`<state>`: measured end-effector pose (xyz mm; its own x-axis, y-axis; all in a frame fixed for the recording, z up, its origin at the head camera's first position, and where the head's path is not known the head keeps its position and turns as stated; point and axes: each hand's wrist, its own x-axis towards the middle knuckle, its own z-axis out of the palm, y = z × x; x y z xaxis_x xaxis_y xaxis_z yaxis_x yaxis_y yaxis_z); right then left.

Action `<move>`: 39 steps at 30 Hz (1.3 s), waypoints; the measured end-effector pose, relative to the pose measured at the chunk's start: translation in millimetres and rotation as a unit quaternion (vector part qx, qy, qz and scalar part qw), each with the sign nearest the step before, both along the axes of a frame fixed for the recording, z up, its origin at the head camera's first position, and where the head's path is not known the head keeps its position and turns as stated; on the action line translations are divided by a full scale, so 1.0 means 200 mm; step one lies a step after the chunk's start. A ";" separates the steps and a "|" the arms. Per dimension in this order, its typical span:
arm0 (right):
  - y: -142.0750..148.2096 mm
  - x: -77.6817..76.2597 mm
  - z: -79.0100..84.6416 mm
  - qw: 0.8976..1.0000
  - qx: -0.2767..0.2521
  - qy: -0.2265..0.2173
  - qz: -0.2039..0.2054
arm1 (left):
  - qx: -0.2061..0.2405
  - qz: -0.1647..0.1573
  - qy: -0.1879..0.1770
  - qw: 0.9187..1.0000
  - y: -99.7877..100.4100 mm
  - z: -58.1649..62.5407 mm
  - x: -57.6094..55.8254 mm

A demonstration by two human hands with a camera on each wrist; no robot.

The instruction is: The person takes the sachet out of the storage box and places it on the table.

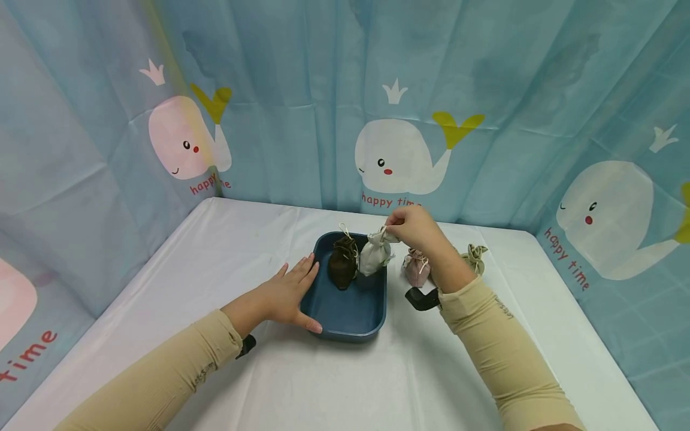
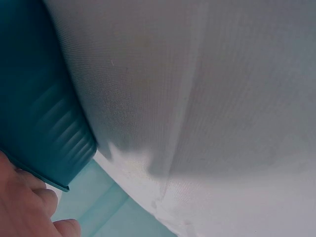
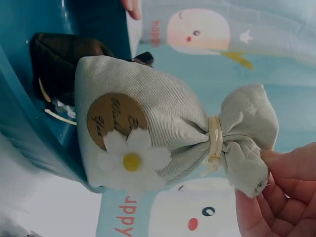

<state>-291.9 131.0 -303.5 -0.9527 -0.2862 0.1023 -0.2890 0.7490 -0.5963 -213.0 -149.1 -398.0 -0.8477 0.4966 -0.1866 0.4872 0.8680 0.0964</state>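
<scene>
My right hand [image 1: 417,228] pinches the gathered top of a pale grey drawstring sachet [image 1: 374,254] over the right back part of a blue plastic bin [image 1: 345,317]. In the right wrist view, a white daisy [image 3: 131,161] and a round brown label [image 3: 116,120] show on this sachet. A dark brown sachet [image 1: 342,263] lies inside the bin, left of the grey one. My left hand [image 1: 291,294] rests its spread, fairly straight fingers along the bin's left rim. Its fingertips reach that rim in the left wrist view too, beside the bin's ribbed wall [image 2: 54,118].
Right of the bin, a pink sachet [image 1: 416,268] and an olive green sachet [image 1: 475,257] stand on the white tablecloth [image 1: 334,383], partly behind my right hand and wrist. A blue curtain [image 1: 302,120] with printed whales borders the table at the back and sides.
</scene>
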 end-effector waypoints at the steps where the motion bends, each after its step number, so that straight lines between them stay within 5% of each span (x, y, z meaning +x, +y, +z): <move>1: 0.00 0.00 0.01 1.000 -0.003 -0.004 -0.002 | -0.001 0.001 -0.001 1.000 0.00 0.00 0.00; 23: 0.19 0.08 0.11 0.995 -0.069 -0.065 -0.016 | -0.004 0.002 0.001 1.000 0.00 0.00 0.00; 39: 0.33 0.11 0.09 0.991 -0.093 -0.088 -0.033 | 0.003 -0.003 0.001 1.000 0.01 0.01 0.00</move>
<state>-269.7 197.2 -285.1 -0.9763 -0.2151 -0.0222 -0.1226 0.6351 -0.7627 -212.5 -148.1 -397.0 -0.8451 0.5026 -0.1822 0.4923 0.8645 0.1011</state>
